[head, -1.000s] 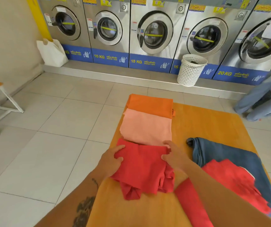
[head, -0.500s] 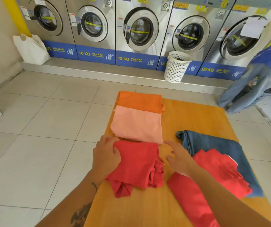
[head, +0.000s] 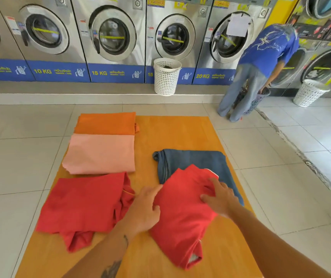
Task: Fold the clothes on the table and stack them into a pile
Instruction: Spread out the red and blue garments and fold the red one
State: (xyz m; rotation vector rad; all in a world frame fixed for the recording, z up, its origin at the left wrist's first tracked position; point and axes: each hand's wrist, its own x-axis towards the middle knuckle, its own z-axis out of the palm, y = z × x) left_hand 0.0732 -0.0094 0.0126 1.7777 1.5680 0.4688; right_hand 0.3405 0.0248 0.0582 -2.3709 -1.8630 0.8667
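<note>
On the orange-topped table (head: 180, 133) three folded pieces lie in a row along the left side: an orange one (head: 105, 123) farthest, a pale pink one (head: 100, 153) in the middle, a red one (head: 84, 203) nearest. To the right a loose red shirt (head: 182, 217) lies partly over a dark blue garment (head: 192, 161). My left hand (head: 146, 209) rests on the red shirt's left edge, fingers curled into the cloth. On its upper right part my right hand (head: 220, 197) presses with fingers spread.
A row of front-loading washing machines (head: 108, 37) lines the far wall. A white laundry basket (head: 166, 77) stands before them, another (head: 308, 93) at the right. A person in a blue shirt (head: 264, 57) bends at a machine on the right. Tiled floor surrounds the table.
Both hands left the folded red piece on the left and moved right onto the loose red shirt. The view swung right and closer to the table.
</note>
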